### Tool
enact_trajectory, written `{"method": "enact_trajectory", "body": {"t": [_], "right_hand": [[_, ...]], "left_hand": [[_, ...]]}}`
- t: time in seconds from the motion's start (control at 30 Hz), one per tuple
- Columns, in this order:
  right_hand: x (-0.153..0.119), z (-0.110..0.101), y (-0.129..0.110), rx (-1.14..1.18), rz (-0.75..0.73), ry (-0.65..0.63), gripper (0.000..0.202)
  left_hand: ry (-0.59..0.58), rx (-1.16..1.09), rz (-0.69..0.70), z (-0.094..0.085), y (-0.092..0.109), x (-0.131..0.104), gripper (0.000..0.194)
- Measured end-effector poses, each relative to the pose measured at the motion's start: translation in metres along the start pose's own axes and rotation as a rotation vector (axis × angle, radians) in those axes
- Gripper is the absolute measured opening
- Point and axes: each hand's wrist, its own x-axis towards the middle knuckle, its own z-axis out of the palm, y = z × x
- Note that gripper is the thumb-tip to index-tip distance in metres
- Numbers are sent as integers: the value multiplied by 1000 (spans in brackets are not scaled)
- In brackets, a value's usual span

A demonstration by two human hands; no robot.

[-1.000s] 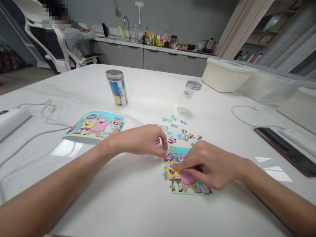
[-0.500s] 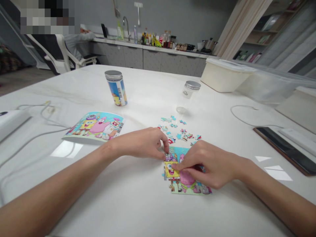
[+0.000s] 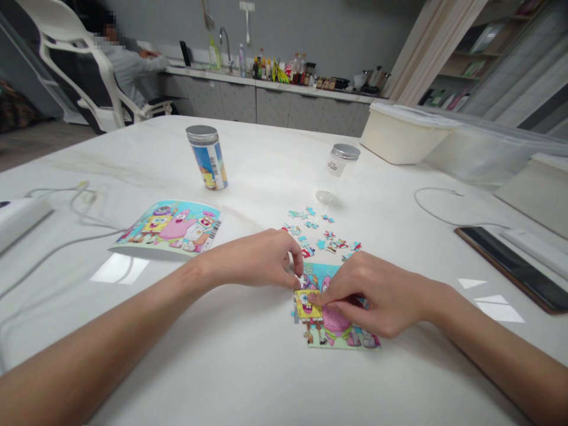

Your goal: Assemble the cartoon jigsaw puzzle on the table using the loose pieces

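A partly joined jigsaw puzzle [image 3: 337,325] with yellow and pink cartoon figures lies flat on the white table. My left hand [image 3: 270,257] is at its upper left edge, thumb and index finger closed around a small purple-and-grey puzzle piece [image 3: 306,283] that touches the puzzle. From the right, my right hand [image 3: 377,296] rests over the puzzle and holds it down, its index fingertip on the yellow face and the other fingers curled under. That hand hides the puzzle's right part. Several loose puzzle pieces [image 3: 329,244] are scattered just beyond both hands.
A curled picture sheet [image 3: 177,228] lies at the left. Farther back stand a printed jar [image 3: 208,160] and a clear jar [image 3: 339,168]. A phone [image 3: 510,266], cables and plastic boxes [image 3: 403,136] are on the right. A person sits in a chair [image 3: 75,65] behind the table.
The view has shifted very slightly. Both hands keep nearly the same place on the puzzle, with the left fingertips only marginally moved at its upper left edge.
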Motion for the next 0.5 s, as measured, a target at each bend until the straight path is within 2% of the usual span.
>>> {"method": "enact_trajectory", "body": {"t": [0.17,0.5], "right_hand": [[0,-1,-1,-8,55,-11,26],[0,-1,-1,4,34,-10,28]], "left_hand": [[19,-15,9,1,0,0,19],[37,-90,-38,4,-1,3,17]]}}
